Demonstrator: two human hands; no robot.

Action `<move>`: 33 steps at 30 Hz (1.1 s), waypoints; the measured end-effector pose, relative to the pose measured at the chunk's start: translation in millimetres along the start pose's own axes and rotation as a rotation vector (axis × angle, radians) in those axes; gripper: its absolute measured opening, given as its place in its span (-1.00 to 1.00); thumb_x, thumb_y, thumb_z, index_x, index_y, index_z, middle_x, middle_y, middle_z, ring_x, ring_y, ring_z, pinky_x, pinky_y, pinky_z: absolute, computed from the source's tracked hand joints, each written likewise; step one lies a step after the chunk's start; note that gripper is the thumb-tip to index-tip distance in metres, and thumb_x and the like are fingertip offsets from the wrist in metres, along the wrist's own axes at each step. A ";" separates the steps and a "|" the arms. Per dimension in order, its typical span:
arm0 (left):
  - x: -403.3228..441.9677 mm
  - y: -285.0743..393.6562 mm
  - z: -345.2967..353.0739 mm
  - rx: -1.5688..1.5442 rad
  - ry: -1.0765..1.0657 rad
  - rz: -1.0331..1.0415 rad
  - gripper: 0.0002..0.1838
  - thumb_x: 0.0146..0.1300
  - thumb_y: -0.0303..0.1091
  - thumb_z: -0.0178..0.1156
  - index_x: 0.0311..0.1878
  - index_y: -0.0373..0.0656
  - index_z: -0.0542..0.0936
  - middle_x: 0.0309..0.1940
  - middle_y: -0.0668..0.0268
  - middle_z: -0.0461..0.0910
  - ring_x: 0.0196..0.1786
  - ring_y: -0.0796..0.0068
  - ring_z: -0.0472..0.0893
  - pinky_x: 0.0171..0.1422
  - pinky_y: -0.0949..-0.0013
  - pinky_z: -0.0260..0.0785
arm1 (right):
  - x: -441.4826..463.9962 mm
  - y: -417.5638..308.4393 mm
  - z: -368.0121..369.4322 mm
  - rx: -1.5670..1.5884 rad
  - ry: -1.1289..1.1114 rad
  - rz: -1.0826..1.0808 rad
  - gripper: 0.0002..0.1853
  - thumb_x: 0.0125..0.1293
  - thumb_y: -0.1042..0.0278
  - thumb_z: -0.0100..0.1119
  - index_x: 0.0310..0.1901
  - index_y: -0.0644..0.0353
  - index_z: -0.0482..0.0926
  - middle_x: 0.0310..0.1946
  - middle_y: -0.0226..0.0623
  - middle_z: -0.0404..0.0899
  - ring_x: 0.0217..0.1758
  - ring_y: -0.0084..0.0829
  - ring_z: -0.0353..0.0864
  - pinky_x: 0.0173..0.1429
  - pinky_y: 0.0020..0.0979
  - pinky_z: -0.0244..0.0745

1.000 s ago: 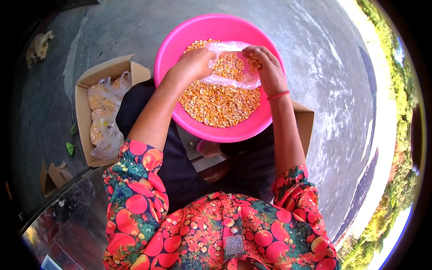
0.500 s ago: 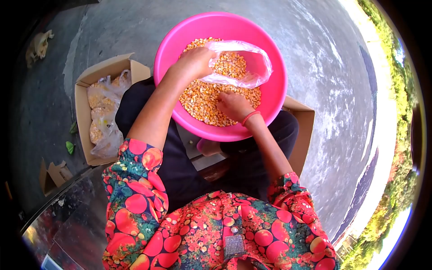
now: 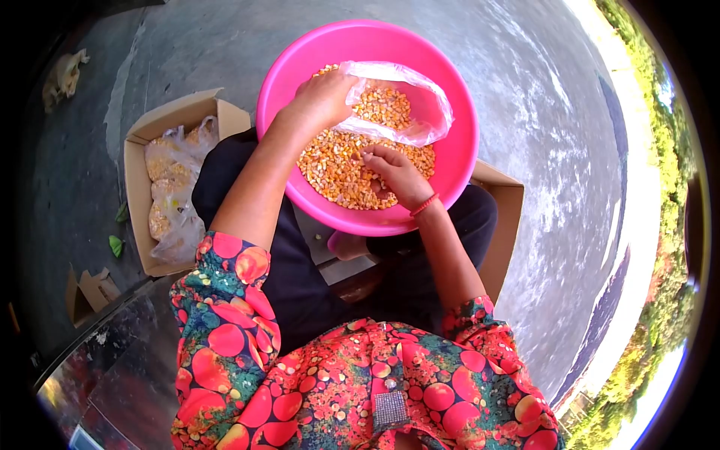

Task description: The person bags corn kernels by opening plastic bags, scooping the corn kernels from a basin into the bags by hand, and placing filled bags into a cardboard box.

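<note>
Your left hand (image 3: 324, 103) grips the left side of the clear plastic bag (image 3: 430, 133), which gapes in the pink basin (image 3: 459, 161) toward its far rim. Your right hand (image 3: 397, 178), half curled, is at the corn kernels (image 3: 334, 171) nearer the near rim; I cannot tell whether it holds any.

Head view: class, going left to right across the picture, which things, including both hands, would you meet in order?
Green leaf → bag-filled cardboard box → left hand → right hand → second cardboard box → greenery
</note>
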State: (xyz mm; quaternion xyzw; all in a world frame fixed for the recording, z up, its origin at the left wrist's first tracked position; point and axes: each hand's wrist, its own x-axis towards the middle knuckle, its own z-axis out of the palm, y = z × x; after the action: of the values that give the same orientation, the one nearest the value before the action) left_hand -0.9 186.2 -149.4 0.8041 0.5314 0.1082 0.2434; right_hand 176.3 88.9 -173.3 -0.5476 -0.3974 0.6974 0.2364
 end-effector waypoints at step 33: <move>-5.4 3.8 -8.7 -0.061 0.036 -0.039 -0.63 0.02 -0.50 0.08 -0.05 -0.07 0.61 0.05 -0.05 0.47 0.05 0.09 0.53 0.16 0.22 0.32 | 48.0 16.9 -0.7 -0.998 0.030 -0.574 -0.66 0.19 0.20 0.09 -0.02 0.14 0.48 -0.18 -0.01 0.51 -0.12 -0.02 0.54 -0.01 -0.16 0.43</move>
State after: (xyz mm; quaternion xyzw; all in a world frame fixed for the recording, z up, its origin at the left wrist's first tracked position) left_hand -3.8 182.5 -139.6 0.7838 0.5478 0.1340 0.2601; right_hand 164.9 116.3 -214.8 -0.4730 -0.8076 0.3254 0.1348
